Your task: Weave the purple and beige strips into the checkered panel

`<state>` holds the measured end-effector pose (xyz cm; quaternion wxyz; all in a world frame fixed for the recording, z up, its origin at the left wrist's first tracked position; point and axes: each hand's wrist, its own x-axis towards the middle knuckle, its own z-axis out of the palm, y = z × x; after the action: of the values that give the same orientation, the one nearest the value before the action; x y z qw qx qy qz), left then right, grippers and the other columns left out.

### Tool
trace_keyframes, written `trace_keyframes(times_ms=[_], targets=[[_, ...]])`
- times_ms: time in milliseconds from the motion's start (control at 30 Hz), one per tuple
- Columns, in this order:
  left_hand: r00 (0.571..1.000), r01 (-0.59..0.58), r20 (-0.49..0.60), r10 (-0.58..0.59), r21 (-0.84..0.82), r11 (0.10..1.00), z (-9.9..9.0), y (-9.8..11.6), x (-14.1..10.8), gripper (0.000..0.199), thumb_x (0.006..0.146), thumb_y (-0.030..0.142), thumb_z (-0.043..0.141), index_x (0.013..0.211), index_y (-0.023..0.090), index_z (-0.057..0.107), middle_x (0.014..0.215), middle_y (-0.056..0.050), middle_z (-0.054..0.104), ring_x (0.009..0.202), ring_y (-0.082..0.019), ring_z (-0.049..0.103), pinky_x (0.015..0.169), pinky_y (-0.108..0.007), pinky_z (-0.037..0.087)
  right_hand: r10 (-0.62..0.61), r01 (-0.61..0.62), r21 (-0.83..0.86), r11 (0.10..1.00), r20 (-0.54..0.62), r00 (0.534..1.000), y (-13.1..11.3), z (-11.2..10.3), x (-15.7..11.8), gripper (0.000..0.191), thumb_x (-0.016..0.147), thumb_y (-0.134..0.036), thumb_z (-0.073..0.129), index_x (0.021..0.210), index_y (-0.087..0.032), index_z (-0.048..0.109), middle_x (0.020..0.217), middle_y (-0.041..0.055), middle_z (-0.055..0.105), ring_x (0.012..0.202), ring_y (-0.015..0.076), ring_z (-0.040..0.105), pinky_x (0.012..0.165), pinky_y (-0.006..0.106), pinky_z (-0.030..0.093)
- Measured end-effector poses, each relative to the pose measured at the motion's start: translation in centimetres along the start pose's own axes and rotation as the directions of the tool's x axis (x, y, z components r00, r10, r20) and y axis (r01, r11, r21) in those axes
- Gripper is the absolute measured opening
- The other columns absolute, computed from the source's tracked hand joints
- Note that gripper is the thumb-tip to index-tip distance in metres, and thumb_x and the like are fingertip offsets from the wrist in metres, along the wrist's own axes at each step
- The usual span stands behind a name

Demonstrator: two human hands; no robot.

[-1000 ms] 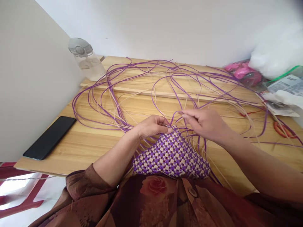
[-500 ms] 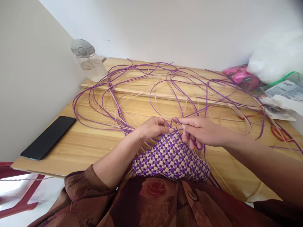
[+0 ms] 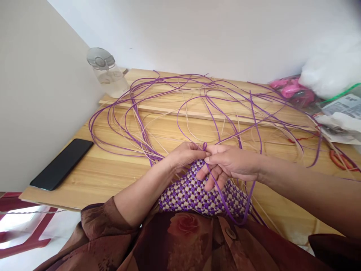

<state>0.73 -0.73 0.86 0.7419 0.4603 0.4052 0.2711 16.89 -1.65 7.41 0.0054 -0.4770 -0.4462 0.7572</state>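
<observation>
A purple and beige woven piece lies at the table's front edge against my shirt, its narrow top between my hands. My left hand pinches that top edge between thumb and fingers. Beside it, thumb and forefinger of my right hand are closed on a purple strand. The strand makes a small loop above my fingertips and hangs in a long curve over the weave. My right hand's other fingers are loosely curled over the piece and hide part of its top.
Long loose purple and beige strands spread over the wooden table. A black phone lies at left, a clear bottle behind it. At right are orange-handled scissors, a pink bundle, white stuffing and a packet.
My right hand has moved left, close against my left hand. The purple loop at my fingertips is smaller, and a long purple strand now hangs in front of the weave.
</observation>
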Motion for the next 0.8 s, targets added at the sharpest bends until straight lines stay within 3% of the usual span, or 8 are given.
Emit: trace_keyframes(times_ms=[100,167,233,300,400,467,600,800], targets=[[1.0,0.025,-0.009,-0.024,0.057,0.998,-0.1,0.1,0.0,0.025,0.066,0.035,0.074,0.067,0.013,0.063,0.049,0.006,0.046,0.041,-0.004,0.031,0.044,-0.024,0.016,0.005,-0.02,-0.29,0.957,-0.053,0.999,-0.3,-0.8,-0.3,0.043,0.092,-0.022,0.043,0.135,-0.018,0.038,0.086,0.0092,0.073,0.061,0.0193,0.071,0.048,0.025,0.053],[1.0,0.019,-0.024,-0.017,0.124,0.992,-0.4,0.0,0.1,0.029,0.065,0.039,0.076,0.066,0.014,0.062,0.048,0.007,0.042,0.042,-0.004,0.029,0.044,-0.024,0.016,-0.184,0.025,-0.624,0.781,-0.192,0.964,-0.8,-1.8,-0.4,0.038,0.091,-0.027,0.047,0.127,-0.016,0.053,0.078,0.0072,0.072,0.057,0.0185,0.068,0.051,0.027,0.052],[1.0,-0.015,-0.021,0.019,0.194,0.981,-0.7,-0.1,0.2,0.034,0.064,0.044,0.077,0.067,0.013,0.063,0.051,0.006,0.044,0.045,-0.005,0.032,0.046,-0.024,0.02,-0.555,0.104,-0.872,0.479,-0.209,0.805,-1.3,-3.0,-0.3,0.033,0.091,-0.027,0.048,0.116,-0.017,0.066,0.084,0.0072,0.074,0.07,0.0191,0.069,0.063,0.029,0.052],[0.999,-0.047,-0.008,0.051,0.244,0.969,-1.0,-0.3,0.5,0.037,0.064,0.048,0.077,0.069,0.013,0.064,0.054,0.005,0.048,0.048,-0.007,0.036,0.048,-0.024,0.023,-0.789,0.21,-0.961,0.181,-0.014,0.615,-1.8,-3.9,0.3,0.031,0.09,-0.021,0.047,0.107,-0.02,0.073,0.099,0.0061,0.074,0.089,0.0193,0.068,0.077,0.03,0.05],[0.995,-0.096,-0.01,0.103,0.272,0.957,-1.3,-0.6,0.7,0.035,0.064,0.046,0.076,0.07,0.013,0.065,0.058,0.003,0.052,0.051,-0.008,0.039,0.05,-0.025,0.027,-0.773,0.383,-0.923,-0.032,0.266,0.577,-2.3,-4.4,1.8,0.037,0.087,-0.012,0.042,0.105,-0.023,0.074,0.106,0.0033,0.073,0.094,0.0171,0.066,0.081,0.029,0.047],[0.993,-0.11,-0.014,0.12,0.301,0.947,-1.3,-0.8,0.8,0.033,0.065,0.044,0.075,0.069,0.013,0.064,0.058,0.003,0.052,0.052,-0.008,0.04,0.052,-0.025,0.028,-0.737,0.394,-0.919,0.02,0.253,0.627,-2.5,-4.2,2.5,0.039,0.087,-0.011,0.042,0.107,-0.023,0.073,0.103,0.0018,0.074,0.089,0.0151,0.067,0.078,0.027,0.047],[0.987,-0.138,-0.022,0.16,0.394,0.909,-0.9,-0.9,0.8,0.03,0.071,0.041,0.07,0.065,0.014,0.06,0.056,0.005,0.046,0.051,-0.007,0.036,0.052,-0.024,0.026,-0.712,0.254,-0.928,0.274,-0.018,0.702,-2.4,-3.4,3.4,0.028,0.083,-0.023,0.059,0.109,-0.02,0.069,0.091,0.0016,0.075,0.077,0.0143,0.067,0.068,0.024,0.044],[0.992,-0.094,-0.046,0.121,0.392,0.915,-0.9,-0.7,0.5,0.028,0.072,0.042,0.071,0.071,0.014,0.065,0.056,0.004,0.05,0.05,-0.007,0.039,0.049,-0.023,0.026,-0.726,0.344,-0.739,0.579,-0.277,0.629,-0.8,-4.2,4.7,0.024,0.077,-0.023,0.063,0.1,-0.018,0.061,0.057,-0.0063,0.059,0.047,0.0083,0.047,0.049,0.022,0.031]])
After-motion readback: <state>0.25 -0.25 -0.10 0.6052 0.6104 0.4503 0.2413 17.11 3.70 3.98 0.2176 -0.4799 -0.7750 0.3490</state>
